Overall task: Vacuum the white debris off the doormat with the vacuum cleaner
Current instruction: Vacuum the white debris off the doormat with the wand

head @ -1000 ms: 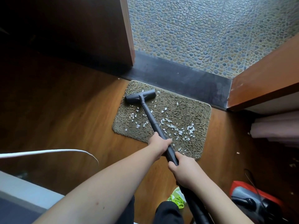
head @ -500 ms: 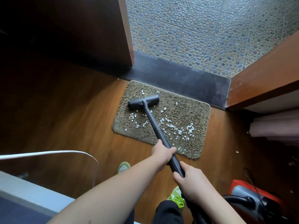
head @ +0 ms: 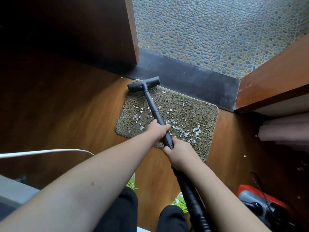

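A shaggy olive doormat [head: 189, 113] lies on the wooden floor before a dark threshold. White debris [head: 182, 129] is scattered over its near half, with a few flecks further back. The vacuum's black floor head [head: 143, 84] sits on the mat's far left corner, against the threshold. Its black wand [head: 153, 108] runs back toward me. My left hand [head: 158, 131] grips the wand higher up. Just behind it, my right hand [head: 179, 152] grips the wand where the ribbed hose [head: 194, 203] begins.
The red and grey vacuum body [head: 260, 203] stands at the lower right. A white cable [head: 50, 152] arcs across the left floor. An open wooden door [head: 274, 82] stands at the right, a dark panel [head: 83, 30] at the left. Pebble tiles [head: 217, 30] lie beyond the threshold. My green shoes [head: 180, 201] stand below.
The floor head slid forward from the mat's middle left to its far left corner. Both hands moved forward along with the wand, over the mat's near edge.
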Tool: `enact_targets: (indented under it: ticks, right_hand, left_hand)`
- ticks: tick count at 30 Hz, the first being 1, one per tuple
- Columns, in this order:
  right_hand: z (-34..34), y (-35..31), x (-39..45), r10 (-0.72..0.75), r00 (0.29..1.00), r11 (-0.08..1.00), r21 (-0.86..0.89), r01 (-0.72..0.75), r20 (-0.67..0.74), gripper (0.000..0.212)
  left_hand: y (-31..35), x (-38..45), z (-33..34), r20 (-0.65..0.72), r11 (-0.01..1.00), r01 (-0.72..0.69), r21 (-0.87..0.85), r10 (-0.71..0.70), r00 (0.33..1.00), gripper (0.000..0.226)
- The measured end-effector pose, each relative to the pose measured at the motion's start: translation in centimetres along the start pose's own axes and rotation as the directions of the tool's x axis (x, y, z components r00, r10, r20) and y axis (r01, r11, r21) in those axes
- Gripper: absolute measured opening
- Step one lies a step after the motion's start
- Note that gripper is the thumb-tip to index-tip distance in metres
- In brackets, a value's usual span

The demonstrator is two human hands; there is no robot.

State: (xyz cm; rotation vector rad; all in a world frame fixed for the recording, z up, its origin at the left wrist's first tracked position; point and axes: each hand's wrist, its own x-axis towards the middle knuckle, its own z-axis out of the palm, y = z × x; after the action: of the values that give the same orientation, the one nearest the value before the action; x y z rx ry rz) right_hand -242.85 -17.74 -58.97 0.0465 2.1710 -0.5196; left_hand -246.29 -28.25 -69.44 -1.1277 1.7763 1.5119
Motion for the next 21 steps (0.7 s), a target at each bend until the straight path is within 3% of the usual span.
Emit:
enact_targets:
  ticks: [6, 9, 21]
  right_hand:
    - [0.4, -0.7, 1.0, 0.016, 1.000, 0.999, -0.039, -0.015, 0.002, 0.030]
    - [0.4, 0.2, 0.4, 0.026, 1.000, 0.999, -0.031, -0.026, 0.010, 0.027]
    - [0.3, 4.5, -2.5, 0.050, 0.998, 0.998, -0.044, -0.048, 0.047, 0.017]
  left_hand:
    - [0.2, 1.0, 0.2, -0.039, 0.999, 0.039, -0.023, -0.040, 0.998, 0.035]
    - [-0.3, 0.5, 0.9, -0.041, 0.999, 0.034, 0.002, -0.034, 0.999, 0.043]
    - [-2.6, -2.8, 4.2, -0.019, 0.995, 0.066, 0.077, -0.065, 0.998, 0.035]
